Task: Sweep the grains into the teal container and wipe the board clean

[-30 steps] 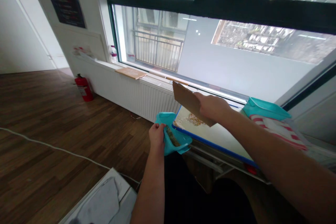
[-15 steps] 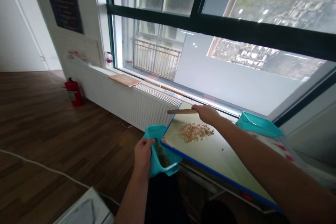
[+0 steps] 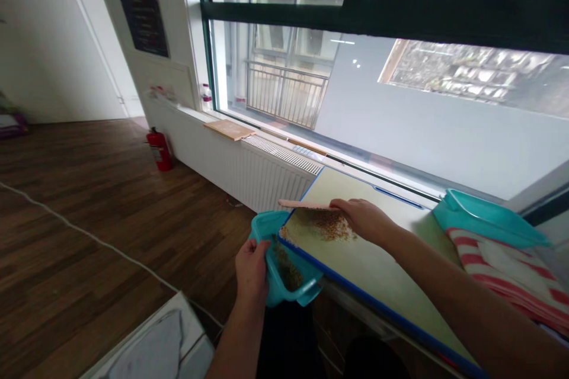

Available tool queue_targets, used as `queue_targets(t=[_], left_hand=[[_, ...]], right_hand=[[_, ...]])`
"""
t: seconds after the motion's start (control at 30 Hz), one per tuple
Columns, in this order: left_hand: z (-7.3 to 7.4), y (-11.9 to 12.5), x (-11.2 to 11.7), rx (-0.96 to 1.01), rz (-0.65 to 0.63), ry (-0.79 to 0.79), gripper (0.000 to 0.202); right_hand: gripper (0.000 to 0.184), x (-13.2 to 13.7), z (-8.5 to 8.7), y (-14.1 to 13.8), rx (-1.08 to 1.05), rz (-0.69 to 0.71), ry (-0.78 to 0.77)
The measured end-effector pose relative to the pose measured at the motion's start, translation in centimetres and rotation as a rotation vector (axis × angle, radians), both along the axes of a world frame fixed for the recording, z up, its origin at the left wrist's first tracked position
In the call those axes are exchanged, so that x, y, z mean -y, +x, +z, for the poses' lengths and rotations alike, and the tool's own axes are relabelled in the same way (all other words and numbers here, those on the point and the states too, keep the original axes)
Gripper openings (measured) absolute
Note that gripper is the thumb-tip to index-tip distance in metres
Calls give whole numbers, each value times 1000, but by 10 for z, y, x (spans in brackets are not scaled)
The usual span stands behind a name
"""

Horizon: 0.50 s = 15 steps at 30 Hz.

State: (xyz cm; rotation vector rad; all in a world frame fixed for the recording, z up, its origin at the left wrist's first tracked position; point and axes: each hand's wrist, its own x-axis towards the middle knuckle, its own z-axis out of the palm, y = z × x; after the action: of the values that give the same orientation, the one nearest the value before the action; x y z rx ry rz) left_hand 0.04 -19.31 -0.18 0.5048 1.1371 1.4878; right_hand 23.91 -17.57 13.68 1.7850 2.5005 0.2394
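Observation:
My left hand (image 3: 252,266) grips the near left rim of a turquoise plastic tub (image 3: 276,285), with greenish-brown loose material inside. The tub hangs just below the corner of a pale board (image 3: 382,266) with blue edging. Over the board, my right hand (image 3: 365,222) is closed around one end of a long flat wooden strip (image 3: 299,205), whose far end points left toward the tub. Beneath and beside it lies a scattered pile of orange-brown kernels or crumbs (image 3: 340,230), partly covered by the strip and hand. The strip's underside is too unclear to make out.
A second turquoise tub (image 3: 489,219) and a red-and-white striped cloth (image 3: 511,266) are at the right. Behind the board run a radiator (image 3: 275,172) and the window. On the left are a fire extinguisher (image 3: 159,151), a floor cable (image 3: 102,244) and a white box (image 3: 195,331).
The wooden strip has come down and nearer to me, and now covers part of the pile. The view has swung left; my left hand still grips the tub.

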Motion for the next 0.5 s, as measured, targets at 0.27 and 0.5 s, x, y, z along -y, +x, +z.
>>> queue_targets(t=[0.27,0.5], left_hand=[[-2,4,4,49,32,11,27],[1,6,9,108,55,-10,31]], right_hand=[[33,14,-3,-2,-64,81,-39],[32,24,5,-9,-134,166,-100]])
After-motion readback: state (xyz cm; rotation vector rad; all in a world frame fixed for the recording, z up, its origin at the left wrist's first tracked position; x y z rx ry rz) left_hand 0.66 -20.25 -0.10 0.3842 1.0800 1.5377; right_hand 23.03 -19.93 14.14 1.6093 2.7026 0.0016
